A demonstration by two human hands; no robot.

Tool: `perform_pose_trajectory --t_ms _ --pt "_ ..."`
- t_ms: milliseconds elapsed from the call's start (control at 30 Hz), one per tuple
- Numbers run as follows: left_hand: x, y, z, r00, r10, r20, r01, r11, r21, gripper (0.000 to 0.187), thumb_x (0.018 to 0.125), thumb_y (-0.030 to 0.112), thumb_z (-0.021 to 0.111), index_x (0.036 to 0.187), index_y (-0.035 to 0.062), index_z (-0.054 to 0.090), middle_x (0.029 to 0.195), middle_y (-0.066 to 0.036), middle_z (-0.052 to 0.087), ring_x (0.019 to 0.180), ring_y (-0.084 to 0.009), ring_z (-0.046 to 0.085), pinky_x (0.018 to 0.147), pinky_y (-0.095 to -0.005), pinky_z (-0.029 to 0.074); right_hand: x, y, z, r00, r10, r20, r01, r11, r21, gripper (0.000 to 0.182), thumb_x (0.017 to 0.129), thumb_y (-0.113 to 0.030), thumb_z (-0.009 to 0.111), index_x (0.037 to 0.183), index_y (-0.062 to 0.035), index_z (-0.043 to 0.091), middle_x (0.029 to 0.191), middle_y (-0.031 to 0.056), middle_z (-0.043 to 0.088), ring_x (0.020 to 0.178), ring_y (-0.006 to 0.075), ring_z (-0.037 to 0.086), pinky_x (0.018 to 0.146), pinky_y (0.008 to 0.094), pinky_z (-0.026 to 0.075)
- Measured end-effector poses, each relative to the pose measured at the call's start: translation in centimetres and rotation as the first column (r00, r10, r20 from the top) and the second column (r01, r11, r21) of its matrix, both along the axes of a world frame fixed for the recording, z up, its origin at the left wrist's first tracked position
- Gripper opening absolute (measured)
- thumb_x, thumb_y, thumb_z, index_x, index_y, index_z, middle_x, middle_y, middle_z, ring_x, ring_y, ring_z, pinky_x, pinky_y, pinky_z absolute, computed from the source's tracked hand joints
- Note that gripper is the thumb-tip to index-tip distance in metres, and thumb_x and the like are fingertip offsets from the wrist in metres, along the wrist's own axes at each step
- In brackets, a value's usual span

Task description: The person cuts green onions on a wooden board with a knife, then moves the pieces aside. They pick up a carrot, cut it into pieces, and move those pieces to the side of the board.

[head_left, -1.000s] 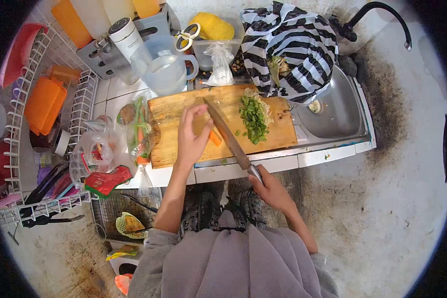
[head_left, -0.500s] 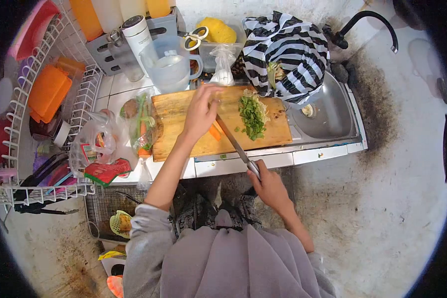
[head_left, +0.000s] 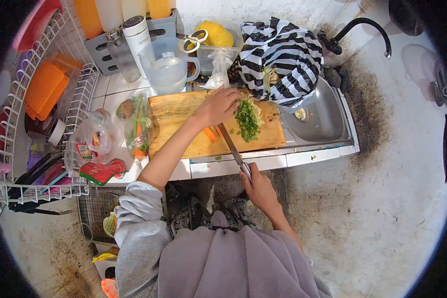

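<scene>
My right hand grips the handle of a kitchen knife. The blade slants up and left over the wooden cutting board, its tip close below my left hand. That left hand is open, its fingers partly spread and reaching the left edge of a pile of chopped green leaves. Pale shreds lie along the pile's right side. Orange carrot pieces rest on the board just left of the blade, partly under my left wrist.
A striped plastic bag lines a container by the sink. A measuring jug and scissors stand behind the board. Left of it lie a bag of vegetables, a red packet and a wire rack.
My left hand has moved right, from above the board's middle to the edge of the chopped greens. The knife stays in my right hand, at much the same slant. The view has shifted slightly.
</scene>
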State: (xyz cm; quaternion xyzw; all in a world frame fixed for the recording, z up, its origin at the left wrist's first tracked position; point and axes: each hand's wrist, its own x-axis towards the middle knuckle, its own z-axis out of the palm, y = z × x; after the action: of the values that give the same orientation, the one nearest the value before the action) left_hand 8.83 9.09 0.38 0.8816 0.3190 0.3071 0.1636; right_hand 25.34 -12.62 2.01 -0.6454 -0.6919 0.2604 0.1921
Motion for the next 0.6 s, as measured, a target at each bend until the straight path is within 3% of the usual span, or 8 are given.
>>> perform_pose_trajectory --t_ms 200,267,367,600 --pt "-0.1 0.7 0.3 0.999 -0.032 0.013 0.031 0.997 0.074 0.027 0.091 0.018 0.046 0.11 0.0016 0.055 0.112 -0.015 0.055 0.112 -0.032 0.048 0.103 -0.0432 0.032 -0.9 0.0 0.6 1.0 -0.002 -0.021 0.001 1.0 -0.012 0.027 0.093 -0.027 0.05 0.101 -0.0031 0.042 0.061 0.0262 0.057 0.062 0.047 0.058 0.052 0.0554 0.045" --pt "-0.1 0.7 0.6 1.0 -0.03 -0.007 0.031 0.997 0.069 0.026 0.091 0.018 0.046 0.109 0.0017 0.055 0.111 -0.015 0.056 0.11 -0.0321 0.049 0.101 -0.043 0.033 -1.1 0.0 0.8 0.999 -0.046 -0.013 0.045 0.996 -0.083 0.026 0.094 -0.028 0.049 0.099 -0.0034 0.043 0.071 0.0264 0.059 0.069 0.0474 0.057 0.056 0.0543 0.042" --pt "0.2 1.0 0.4 0.999 -0.045 -0.018 0.046 0.997 0.058 0.025 0.09 0.018 0.046 0.107 0.0018 0.056 0.109 -0.015 0.056 0.108 -0.0322 0.05 0.098 -0.0425 0.035 -0.9 0.0 0.3 1.0 -0.015 -0.003 0.015 1.0 -0.009 0.027 0.092 -0.027 0.051 0.101 -0.0028 0.042 0.063 0.0261 0.058 0.062 0.0467 0.058 0.052 0.0548 0.045" --pt "0.8 1.3 -0.1 0.996 -0.077 0.032 0.077 0.997 0.021 0.025 0.091 0.017 0.046 0.106 0.0012 0.057 0.108 -0.015 0.057 0.106 -0.032 0.051 0.098 -0.0412 0.036 -0.7 0.2 0.2 1.0 -0.024 -0.012 0.024 1.0 -0.012 0.027 0.092 -0.027 0.051 0.101 -0.0028 0.042 0.065 0.0266 0.058 0.063 0.047 0.058 0.054 0.0554 0.045"
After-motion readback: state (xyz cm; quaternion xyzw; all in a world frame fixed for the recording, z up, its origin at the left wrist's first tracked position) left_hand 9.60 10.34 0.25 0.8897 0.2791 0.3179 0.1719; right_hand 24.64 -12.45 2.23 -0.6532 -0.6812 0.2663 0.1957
